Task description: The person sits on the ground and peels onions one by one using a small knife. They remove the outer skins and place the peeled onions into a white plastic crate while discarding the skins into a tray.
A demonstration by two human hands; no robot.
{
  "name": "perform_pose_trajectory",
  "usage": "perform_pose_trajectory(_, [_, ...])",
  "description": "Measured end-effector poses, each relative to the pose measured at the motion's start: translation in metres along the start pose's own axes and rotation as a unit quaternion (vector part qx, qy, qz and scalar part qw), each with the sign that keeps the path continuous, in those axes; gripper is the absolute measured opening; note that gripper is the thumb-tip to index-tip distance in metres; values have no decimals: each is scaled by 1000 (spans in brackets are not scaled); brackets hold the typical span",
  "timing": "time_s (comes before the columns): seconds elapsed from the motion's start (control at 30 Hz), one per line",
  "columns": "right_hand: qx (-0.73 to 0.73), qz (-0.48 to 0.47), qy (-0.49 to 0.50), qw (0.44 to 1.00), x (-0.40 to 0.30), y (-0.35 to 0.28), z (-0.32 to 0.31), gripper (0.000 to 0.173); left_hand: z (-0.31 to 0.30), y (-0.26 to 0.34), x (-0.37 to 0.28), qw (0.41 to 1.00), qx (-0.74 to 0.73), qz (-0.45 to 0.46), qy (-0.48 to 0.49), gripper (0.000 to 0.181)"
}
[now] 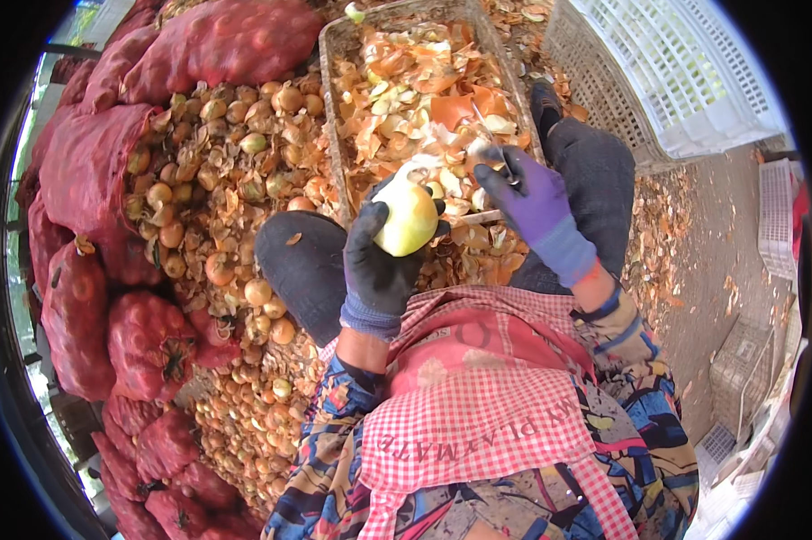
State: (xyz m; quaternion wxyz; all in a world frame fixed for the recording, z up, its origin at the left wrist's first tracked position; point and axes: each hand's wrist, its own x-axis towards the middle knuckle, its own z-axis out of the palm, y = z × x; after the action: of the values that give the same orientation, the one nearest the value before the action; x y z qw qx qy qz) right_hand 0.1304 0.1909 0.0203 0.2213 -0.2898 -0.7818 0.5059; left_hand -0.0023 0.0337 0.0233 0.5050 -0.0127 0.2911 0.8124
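Note:
My left hand (382,266), in a dark glove with a blue-grey cuff, holds a peeled, pale yellow-green onion (408,214), its fingers wrapped around the sides. To the right and slightly above it, my right hand (531,192) wears a purple glove with dark fingertips. It grips what looks like a small knife, whose thin blade (480,116) points up and away; the handle is mostly hidden in the fingers. Beneath both hands stands a dirty plastic crate (336,145) heaped with onion skins (413,81) and pale trimmings. The onion and the blade are apart.
Unpeeled onions (220,268) lie in a broad pile at my left. Red mesh sacks (153,344) full of onions stand behind them. A white plastic basket (700,81) sits on a brown crate (592,81) at upper right. Skins (656,229) litter the floor beside my right leg.

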Motion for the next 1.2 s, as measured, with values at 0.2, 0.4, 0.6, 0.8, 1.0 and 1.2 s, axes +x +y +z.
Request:
perform_pose_trajectory(0.2, [100, -55, -112, 987, -39, -18, 18, 57, 8, -12, -2, 992, 94, 70, 40, 44])
perform_pose_trajectory(0.4, [286, 120, -159, 937, -17, -18, 2, 48, -6, -11, 4, 997, -53, -30, -52, 48])
perform_pose_trajectory(0.6, [304, 165, -154, 925, -27, -27, 7, 42, -22, -14, 10, 992, 122, -21, 20, 47])
perform_pose_trajectory(0.8, [219, 202, -55, 953, 3, 9, 14, 54, -24, -11, 14, 992, -12, -118, -38, 45])
perform_pose_trajectory(1.0, [9, -81, -89, 993, -38, -1, 10, 63, -13, -14, 1, 996, 18, -68, 57, 50])
perform_pose_trajectory(1.2, [-45, -121, -140, 982, -27, -14, 9, 47, -1, -12, -4, 961, 265, 42, 69, 50])
